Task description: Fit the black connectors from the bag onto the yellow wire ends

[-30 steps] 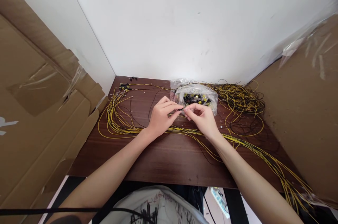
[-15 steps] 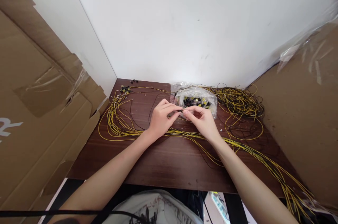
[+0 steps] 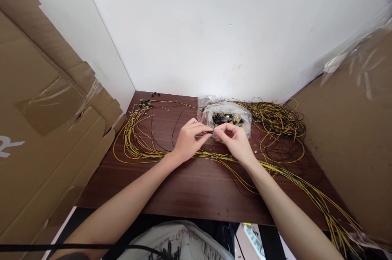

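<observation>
My left hand [image 3: 190,138] pinches a small dark piece [image 3: 210,131] between thumb and fingertips; its kind is too small to make out. Thumb and forefinger of my right hand [image 3: 235,141] press together at the same spot, and what they hold is mostly hidden. The fingertips of both hands meet just in front of an open clear plastic bag [image 3: 247,115] filled with black and yellow small parts [image 3: 225,118]. Beneath my wrists, a bundle of yellow and black wires [image 3: 214,155] runs across the brown table [image 3: 183,190].
A tangled heap of wires [image 3: 275,119] lies at the back right. Several small black and yellow parts [image 3: 145,104] sit in the far left corner. Cardboard walls [image 3: 55,109] flank the table, with a white wall [image 3: 196,31] behind. A power strip [image 3: 255,240] is below the front edge.
Both hands stay nearly in place, fingertips together. The dark piece shows less between them, and the left fingers have shifted slightly. The view has moved a little.
</observation>
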The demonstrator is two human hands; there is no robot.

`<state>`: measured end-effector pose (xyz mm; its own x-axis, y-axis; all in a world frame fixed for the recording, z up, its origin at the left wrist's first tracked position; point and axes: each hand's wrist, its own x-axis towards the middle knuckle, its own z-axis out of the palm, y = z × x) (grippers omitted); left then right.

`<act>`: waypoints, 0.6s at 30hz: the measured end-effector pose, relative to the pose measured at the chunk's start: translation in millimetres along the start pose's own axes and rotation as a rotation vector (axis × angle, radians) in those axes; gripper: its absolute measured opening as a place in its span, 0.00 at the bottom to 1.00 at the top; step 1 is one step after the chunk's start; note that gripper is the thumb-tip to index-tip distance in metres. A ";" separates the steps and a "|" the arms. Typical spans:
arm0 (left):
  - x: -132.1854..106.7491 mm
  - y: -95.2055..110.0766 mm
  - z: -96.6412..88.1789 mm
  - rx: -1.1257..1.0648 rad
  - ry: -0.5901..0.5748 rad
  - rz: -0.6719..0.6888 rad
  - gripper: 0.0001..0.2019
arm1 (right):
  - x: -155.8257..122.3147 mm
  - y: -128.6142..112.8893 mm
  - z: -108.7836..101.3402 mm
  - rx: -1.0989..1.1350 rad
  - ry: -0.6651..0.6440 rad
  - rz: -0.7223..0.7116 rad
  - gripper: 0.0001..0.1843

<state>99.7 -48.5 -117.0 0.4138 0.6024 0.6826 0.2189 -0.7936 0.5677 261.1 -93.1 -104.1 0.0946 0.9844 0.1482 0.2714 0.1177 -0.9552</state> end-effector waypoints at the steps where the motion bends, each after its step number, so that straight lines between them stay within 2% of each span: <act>1: 0.1 0.3 0.2 -0.007 0.008 -0.007 0.06 | 0.4 -0.2 -0.9 -0.004 0.007 0.002 0.16; 8: 1.4 1.0 -1.2 -0.013 0.053 -0.056 0.06 | 0.0 -0.5 -1.9 -0.030 -0.009 0.017 0.15; 18: 2.2 0.7 -2.6 -0.032 0.054 -0.010 0.07 | -1.0 0.9 -0.1 -0.061 -0.018 0.008 0.15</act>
<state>98.5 -47.5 -113.9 0.3630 0.6150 0.7000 0.1942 -0.7846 0.5887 261.3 -94.0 -105.1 0.0794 0.9876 0.1355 0.3285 0.1024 -0.9389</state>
